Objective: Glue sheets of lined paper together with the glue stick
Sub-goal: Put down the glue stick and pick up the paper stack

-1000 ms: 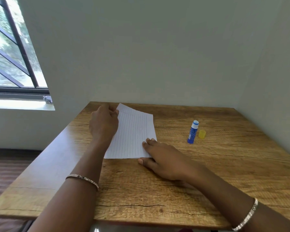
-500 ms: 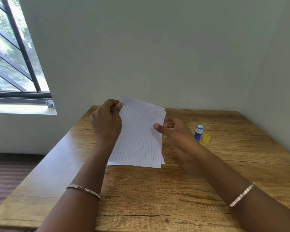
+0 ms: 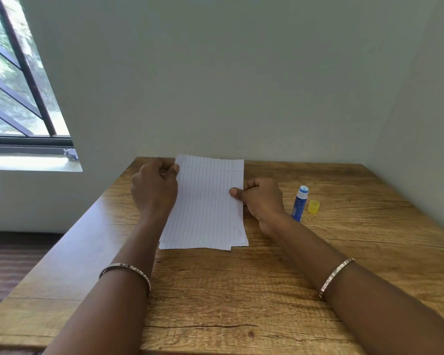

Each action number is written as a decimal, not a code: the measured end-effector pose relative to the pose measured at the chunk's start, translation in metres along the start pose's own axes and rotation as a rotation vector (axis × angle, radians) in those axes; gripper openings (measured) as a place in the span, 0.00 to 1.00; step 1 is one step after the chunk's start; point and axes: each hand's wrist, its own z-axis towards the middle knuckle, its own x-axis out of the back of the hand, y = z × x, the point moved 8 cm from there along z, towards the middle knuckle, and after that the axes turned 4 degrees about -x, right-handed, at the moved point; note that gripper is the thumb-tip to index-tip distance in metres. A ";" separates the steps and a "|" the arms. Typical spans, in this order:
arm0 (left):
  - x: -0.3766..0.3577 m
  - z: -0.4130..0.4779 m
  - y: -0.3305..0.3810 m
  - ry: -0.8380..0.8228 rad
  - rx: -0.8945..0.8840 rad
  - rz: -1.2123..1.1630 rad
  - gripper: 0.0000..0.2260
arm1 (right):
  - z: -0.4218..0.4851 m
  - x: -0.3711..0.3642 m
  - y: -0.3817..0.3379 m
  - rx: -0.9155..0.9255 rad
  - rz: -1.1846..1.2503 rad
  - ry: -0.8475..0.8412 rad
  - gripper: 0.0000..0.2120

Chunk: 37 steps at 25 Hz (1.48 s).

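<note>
Head view. Two hands are holding a thin stack of lined paper sheets (image 3: pixel 205 203) over a wood-grain tabletop (image 3: pixel 241 290). The sheets are white, rectangular and ruled with fine parallel lines, and their near corners are lying slightly offset from one another. The near edge is resting on the tabletop while the far edge is standing raised toward the plain matte wall (image 3: pixel 241 73).

The left hand (image 3: pixel 154 190) is gripping the stack's 9 o'clock edge, its fingers (image 3: pixel 173 170) curling round the upper corner. The right hand (image 3: pixel 262 201) is pinching the 3 o'clock edge, the thumb lying on the front face and the remaining fingers (image 3: pixel 251 184) curling behind.

At 3 o'clock from the sheets, just beside the right wrist, a cylindrical blue glue stick (image 3: pixel 300 203) with a white collar is standing upright and uncapped. Its small translucent yellow cap (image 3: pixel 313 207) is sitting close beside it, apart from the tube.

A slim metallic bracelet is circling each forearm, left (image 3: pixel 128 270) and right (image 3: pixel 336 276). A dark-framed window (image 3: pixel 10 85) is showing at 10 o'clock.
</note>
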 end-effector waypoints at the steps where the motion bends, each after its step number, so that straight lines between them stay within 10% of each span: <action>1: -0.002 0.000 -0.003 -0.005 0.009 -0.015 0.08 | 0.002 -0.001 0.000 0.016 -0.026 0.004 0.09; 6: -0.016 0.004 -0.018 -0.101 0.049 0.029 0.09 | 0.007 -0.003 -0.004 0.086 -0.121 0.015 0.10; 15: -0.060 -0.017 -0.047 -0.767 0.038 0.507 0.22 | -0.020 0.008 -0.041 0.221 -0.136 -0.017 0.15; 29: -0.066 -0.034 -0.014 -0.697 -0.131 0.514 0.27 | -0.081 0.188 -0.095 0.294 -0.212 -0.179 0.08; 37: -0.062 -0.091 0.097 -0.712 -0.454 -0.152 0.22 | -0.054 0.135 -0.027 0.215 -0.836 -0.512 0.11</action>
